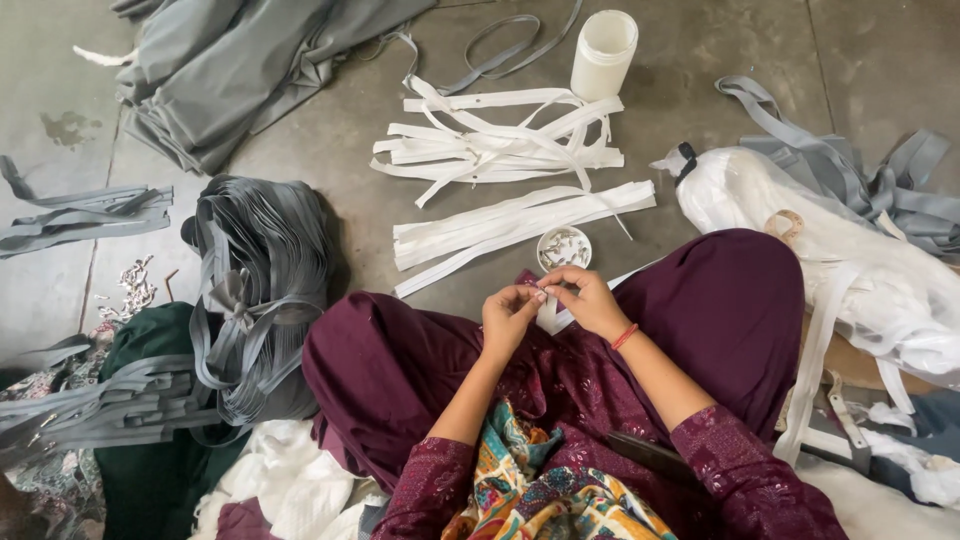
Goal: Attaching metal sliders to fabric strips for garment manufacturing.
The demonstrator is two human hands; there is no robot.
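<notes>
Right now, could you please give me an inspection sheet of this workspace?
Surface: grey concrete floor, a dark stain at far left.
Job's things: white zipper tape pinched between both hands; small bowl of metal sliders just beyond.
Clutter: white tape strips, grey tape bundle, white jar, grey cloth, stuffed white bag.
Grippers: left hand and right hand shut on the tape, fingertips meeting.
Cables: nothing seen.
Surroundings: person seated on the floor, maroon clothing.

Stained grey concrete floor
</notes>
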